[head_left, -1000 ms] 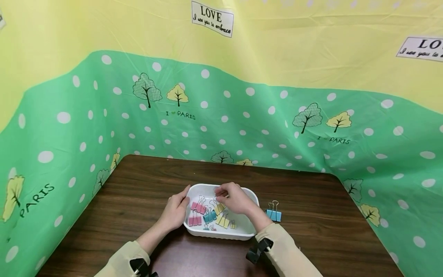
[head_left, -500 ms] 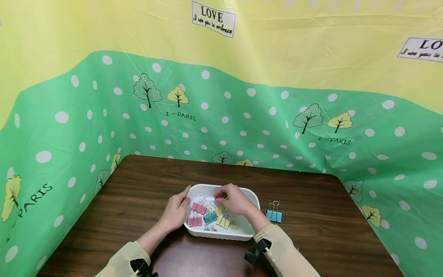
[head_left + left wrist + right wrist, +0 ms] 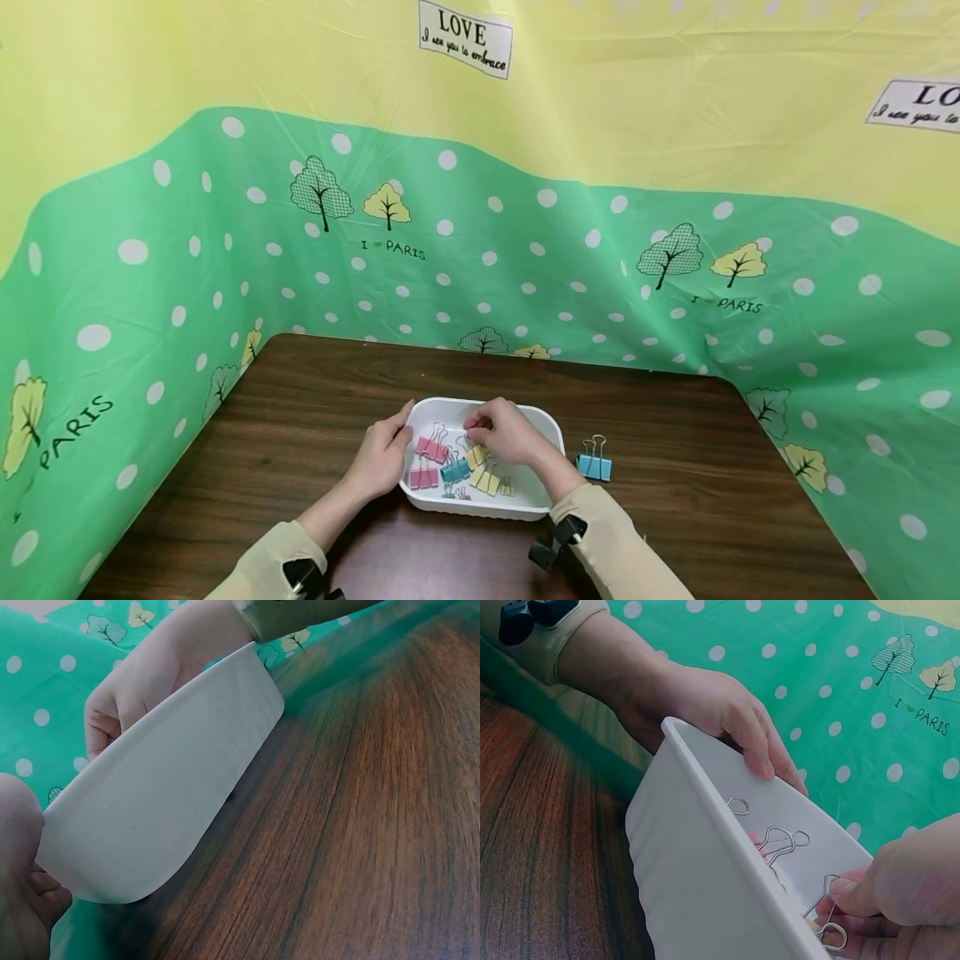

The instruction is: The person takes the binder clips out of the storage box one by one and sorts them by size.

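Note:
A white tray [image 3: 480, 507] holds pink, blue and yellow binder clips, among them a pink clip [image 3: 423, 478], a blue clip [image 3: 454, 470] and a yellow clip [image 3: 485, 481]. My left hand [image 3: 382, 458] grips the tray's left end, thumb over the rim, as the right wrist view also shows the hand [image 3: 705, 705] there. My right hand [image 3: 508, 432] reaches inside over the far side; in the right wrist view its thumb and fingers [image 3: 843, 891] pinch the wire handle of a clip [image 3: 829, 915], whose body is mostly hidden.
A larger blue binder clip [image 3: 594, 467] lies on the brown wooden table [image 3: 675, 450], right of the tray. Behind and beside the table hangs a green and yellow patterned cloth [image 3: 450, 200].
Both hands stay almost where they were. The head view has shifted very slightly, and the tray and clips look otherwise unmoved.

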Available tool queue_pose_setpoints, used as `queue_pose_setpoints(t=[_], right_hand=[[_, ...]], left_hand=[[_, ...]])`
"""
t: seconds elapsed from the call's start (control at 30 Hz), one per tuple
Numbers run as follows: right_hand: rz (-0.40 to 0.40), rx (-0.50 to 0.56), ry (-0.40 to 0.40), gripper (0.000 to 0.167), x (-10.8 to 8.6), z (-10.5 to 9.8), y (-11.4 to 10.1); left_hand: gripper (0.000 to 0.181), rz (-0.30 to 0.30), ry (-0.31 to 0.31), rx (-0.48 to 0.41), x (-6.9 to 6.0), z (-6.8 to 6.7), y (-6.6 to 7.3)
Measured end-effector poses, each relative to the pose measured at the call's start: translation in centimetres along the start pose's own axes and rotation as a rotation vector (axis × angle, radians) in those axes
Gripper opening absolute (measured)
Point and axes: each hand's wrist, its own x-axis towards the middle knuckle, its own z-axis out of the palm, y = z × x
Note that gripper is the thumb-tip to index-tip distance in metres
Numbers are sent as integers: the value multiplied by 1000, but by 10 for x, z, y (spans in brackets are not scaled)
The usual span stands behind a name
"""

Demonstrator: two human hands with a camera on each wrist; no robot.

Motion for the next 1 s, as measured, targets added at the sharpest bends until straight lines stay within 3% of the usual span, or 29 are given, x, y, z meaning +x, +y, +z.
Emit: queue_pose_setpoints(t=[0.4, 1.0], right_hand=[[3, -4, 49, 11, -3, -5, -2], [7, 78, 90, 11, -12, -22, -13]], left_hand=[[47, -3, -1, -1, 0, 0, -1], [47, 0, -4, -6, 1, 1, -5]])
